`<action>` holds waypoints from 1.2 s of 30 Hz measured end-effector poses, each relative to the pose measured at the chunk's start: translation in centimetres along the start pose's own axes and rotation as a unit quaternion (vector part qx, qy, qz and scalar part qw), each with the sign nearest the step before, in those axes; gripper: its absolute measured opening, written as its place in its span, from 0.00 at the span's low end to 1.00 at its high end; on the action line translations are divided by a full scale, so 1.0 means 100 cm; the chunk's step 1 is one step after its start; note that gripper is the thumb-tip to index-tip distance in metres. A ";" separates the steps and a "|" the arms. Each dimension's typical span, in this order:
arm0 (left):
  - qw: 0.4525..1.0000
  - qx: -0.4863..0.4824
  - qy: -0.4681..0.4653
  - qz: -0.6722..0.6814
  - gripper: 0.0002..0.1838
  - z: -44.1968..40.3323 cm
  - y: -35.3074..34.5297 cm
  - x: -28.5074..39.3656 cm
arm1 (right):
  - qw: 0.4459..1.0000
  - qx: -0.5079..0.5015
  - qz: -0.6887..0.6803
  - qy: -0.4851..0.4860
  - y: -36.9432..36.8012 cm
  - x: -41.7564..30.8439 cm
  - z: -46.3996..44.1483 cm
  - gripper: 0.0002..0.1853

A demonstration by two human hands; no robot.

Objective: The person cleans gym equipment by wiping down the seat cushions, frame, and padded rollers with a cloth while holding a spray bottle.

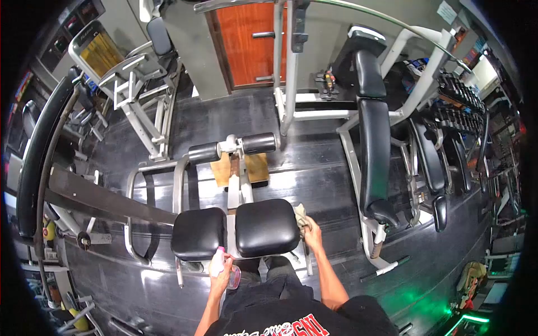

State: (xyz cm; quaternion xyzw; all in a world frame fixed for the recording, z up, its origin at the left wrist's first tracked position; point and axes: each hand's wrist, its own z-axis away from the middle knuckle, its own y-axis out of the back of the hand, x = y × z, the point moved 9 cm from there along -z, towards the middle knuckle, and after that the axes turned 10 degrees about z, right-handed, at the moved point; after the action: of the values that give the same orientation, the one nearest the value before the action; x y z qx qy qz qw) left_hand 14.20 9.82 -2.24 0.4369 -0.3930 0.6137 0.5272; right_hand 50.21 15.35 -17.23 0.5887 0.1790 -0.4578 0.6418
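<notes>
My left hand is closed around a spray bottle with a pink nozzle and a see-through pinkish body. It is at the front edge of the left black seat pad. My right hand grips a crumpled beige cloth, which lies against the right side of the right black seat pad. Both pads belong to one bench, side by side with a narrow metal strip between them. Beyond them stand two black foam rollers on a pale metal post.
A long black padded bench with a white frame stands to the right. A tilted black backrest rises at left. Farther off are a weight machine, a dumbbell rack and an orange door. The floor is dark.
</notes>
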 end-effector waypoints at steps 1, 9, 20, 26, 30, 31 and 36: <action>1.000 -0.006 -0.003 0.000 0.10 -0.001 -0.004 0.002 | 1.000 0.019 0.003 -0.009 0.004 -0.002 0.015 0.23; 0.997 -0.054 -0.018 0.045 0.12 -0.007 -0.027 0.002 | 0.995 0.101 -0.005 -0.008 0.025 -0.058 0.110 0.19; 0.998 -0.012 -0.036 0.052 0.08 0.016 -0.011 0.009 | 0.986 -0.148 0.041 0.065 -0.069 -0.080 0.139 0.21; 0.997 0.053 -0.045 0.037 0.09 0.041 0.030 0.000 | 0.967 -0.247 -0.021 0.057 -0.118 -0.103 0.143 0.17; 0.994 0.091 -0.043 0.036 0.11 0.057 0.053 -0.011 | 0.963 -0.200 -0.155 0.096 -0.103 -0.117 0.133 0.15; 0.993 0.099 -0.041 0.040 0.11 0.060 0.056 -0.011 | 0.957 -0.187 -0.213 0.062 -0.095 -0.117 0.127 0.15; 0.993 0.097 -0.039 0.054 0.10 0.067 0.062 -0.020 | 0.945 -0.243 -0.186 0.112 -0.043 -0.132 0.092 0.16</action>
State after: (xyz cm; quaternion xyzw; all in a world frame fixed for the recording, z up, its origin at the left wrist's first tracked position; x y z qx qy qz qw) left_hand 9.02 2.02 -2.24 0.4881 -0.3745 0.6590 0.4327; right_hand 37.14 12.37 -7.44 0.4181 0.4620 -0.4431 0.6446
